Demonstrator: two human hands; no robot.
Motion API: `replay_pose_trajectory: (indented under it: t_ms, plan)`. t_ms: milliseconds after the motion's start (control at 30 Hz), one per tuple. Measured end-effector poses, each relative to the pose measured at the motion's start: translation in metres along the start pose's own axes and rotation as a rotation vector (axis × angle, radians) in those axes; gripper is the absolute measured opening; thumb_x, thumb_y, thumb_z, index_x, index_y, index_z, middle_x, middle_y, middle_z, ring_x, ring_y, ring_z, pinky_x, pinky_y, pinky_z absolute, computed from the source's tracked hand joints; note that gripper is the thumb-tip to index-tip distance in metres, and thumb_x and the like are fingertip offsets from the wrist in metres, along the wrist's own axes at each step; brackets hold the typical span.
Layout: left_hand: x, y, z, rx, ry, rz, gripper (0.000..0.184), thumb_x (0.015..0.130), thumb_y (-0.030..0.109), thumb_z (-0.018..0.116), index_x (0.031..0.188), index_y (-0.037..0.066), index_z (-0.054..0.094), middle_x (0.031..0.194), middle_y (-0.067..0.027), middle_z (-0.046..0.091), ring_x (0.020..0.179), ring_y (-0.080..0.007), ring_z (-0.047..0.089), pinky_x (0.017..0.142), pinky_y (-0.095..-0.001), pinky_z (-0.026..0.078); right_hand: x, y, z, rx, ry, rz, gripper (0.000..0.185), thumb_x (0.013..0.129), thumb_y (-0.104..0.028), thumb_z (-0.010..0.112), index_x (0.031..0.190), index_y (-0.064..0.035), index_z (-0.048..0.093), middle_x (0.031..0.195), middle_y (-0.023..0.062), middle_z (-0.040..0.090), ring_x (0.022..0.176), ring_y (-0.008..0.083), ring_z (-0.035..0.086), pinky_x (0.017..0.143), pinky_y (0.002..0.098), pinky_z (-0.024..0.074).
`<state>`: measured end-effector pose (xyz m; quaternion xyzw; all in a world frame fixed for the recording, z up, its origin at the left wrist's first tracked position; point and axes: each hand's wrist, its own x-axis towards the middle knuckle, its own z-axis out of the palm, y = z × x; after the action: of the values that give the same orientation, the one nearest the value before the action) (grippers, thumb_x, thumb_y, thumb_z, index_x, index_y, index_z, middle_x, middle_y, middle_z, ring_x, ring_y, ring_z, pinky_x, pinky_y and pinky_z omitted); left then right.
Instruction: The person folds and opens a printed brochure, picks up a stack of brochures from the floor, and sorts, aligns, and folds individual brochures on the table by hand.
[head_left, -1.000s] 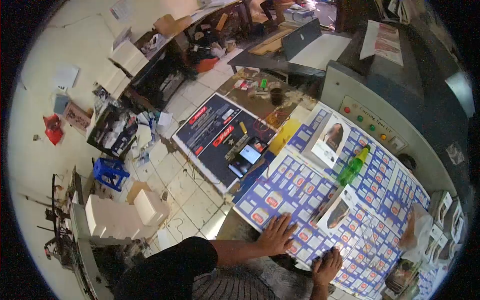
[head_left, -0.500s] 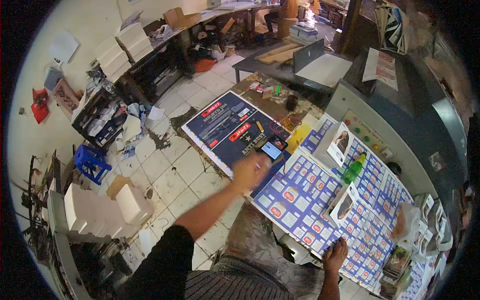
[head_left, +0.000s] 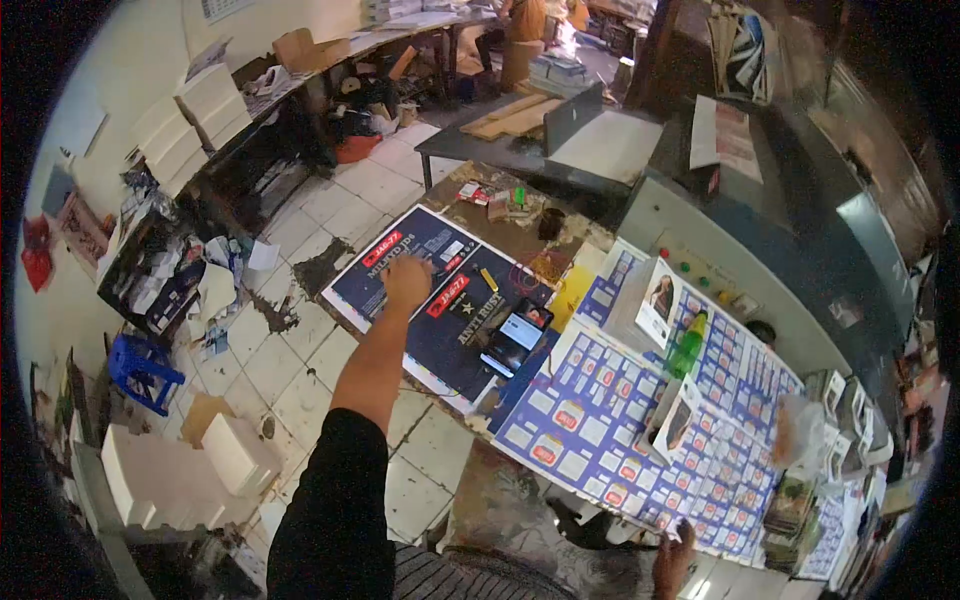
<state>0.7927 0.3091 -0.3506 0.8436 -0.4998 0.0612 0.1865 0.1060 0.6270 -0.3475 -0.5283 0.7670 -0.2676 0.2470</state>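
Note:
My left hand [head_left: 406,285] is over a dark printed sheet [head_left: 420,345] with red labels, near its upper left part. Its fingers point away from me, and their grip is hard to make out. Right of that hand, a yellow cutter-like object [head_left: 488,280] lies on the sheet. A phone with a lit screen [head_left: 522,330] and a dark flat object [head_left: 502,358] are close together at the sheet's right side. My right hand [head_left: 674,562] is at the front edge of a blue-and-white label sheet [head_left: 575,415], fingers curled by a small white bit I cannot identify.
A stack of printed cards [head_left: 645,305], a green bottle [head_left: 686,345] and a smaller card stack [head_left: 672,420] stand on the label sheet. A grey control panel [head_left: 690,235] rises behind. Paper stacks [head_left: 160,475] and a blue stool [head_left: 145,372] stand left. A person [head_left: 522,22] is far back.
My left hand has moved left and away from beside the phone onto the dark sheet. My right hand has drawn back from lying on the label sheet to its edge. The view has shifted.

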Motion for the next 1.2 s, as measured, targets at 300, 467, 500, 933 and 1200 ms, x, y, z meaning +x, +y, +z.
replay_pose_trajectory:
  t_ms: [300, 467, 500, 933, 1200]
  plan:
    - [-0.007, 0.011, -0.191, -1.403, -0.449, -0.098, 0.034, 0.1, 0.033, 0.056, 0.078, 0.006, 0.056, 0.065, -0.0015, 0.057, 0.058, -0.0105, 0.052, 0.057, -0.0267, 0.04, -0.017, -0.117, -0.016, 0.284, -0.025, 0.002, 0.03, 0.095, -0.009, 0.061, 0.122, 0.0007, 0.055, 0.112, 0.0128, 0.063, 0.103, 0.0203, 0.06, 0.091, 0.0323, 0.0478]
    - [-0.102, 0.048, -0.311, -0.95, -0.219, 0.495, 0.018, 0.094, 0.022, 0.065, 0.088, 0.005, 0.066, 0.067, -0.003, 0.06, 0.06, -0.0121, 0.056, 0.057, -0.0283, 0.045, -0.012, -0.245, 0.036, 0.275, -0.446, -0.441, 0.04, 0.087, -0.015, 0.073, 0.121, -0.002, 0.058, 0.114, 0.0147, 0.065, 0.108, 0.0277, 0.062, 0.095, 0.0372, 0.048]
    - [-0.121, 0.056, -0.33, -0.84, -0.247, 0.619, 0.015, 0.092, 0.02, 0.067, 0.089, 0.006, 0.068, 0.068, -0.0042, 0.062, 0.061, -0.0147, 0.059, 0.057, -0.0302, 0.047, -0.018, -0.279, 0.037, 0.29, -0.447, -0.629, 0.042, 0.086, -0.017, 0.075, 0.122, -0.0026, 0.059, 0.118, 0.017, 0.062, 0.112, 0.031, 0.06, 0.096, 0.0396, 0.0477]
    - [-0.261, 0.077, -0.379, -0.712, -1.109, 0.672, 0.036, 0.094, 0.02, 0.068, 0.127, 0.01, 0.059, 0.069, -0.003, 0.059, 0.057, -0.0121, 0.053, 0.053, -0.0295, 0.041, -0.056, -0.297, -0.002, 0.674, -1.12, -0.742, 0.028, 0.096, -0.005, 0.062, 0.122, 0.0037, 0.057, 0.105, 0.0153, 0.067, 0.092, 0.0244, 0.068, 0.08, 0.0359, 0.0547]
    - [-0.336, 0.075, -0.289, -1.388, -1.649, 0.366, 0.045, 0.099, 0.01, 0.059, 0.142, 0.002, 0.047, 0.102, -0.0097, 0.064, 0.088, -0.0179, 0.063, 0.082, -0.0355, 0.05, -0.025, -0.186, 0.01, 0.931, -1.055, -0.251, 0.017, 0.099, -0.006, 0.058, 0.114, 0.0024, 0.057, 0.092, 0.0116, 0.065, 0.084, 0.0185, 0.066, 0.075, 0.0367, 0.0564]
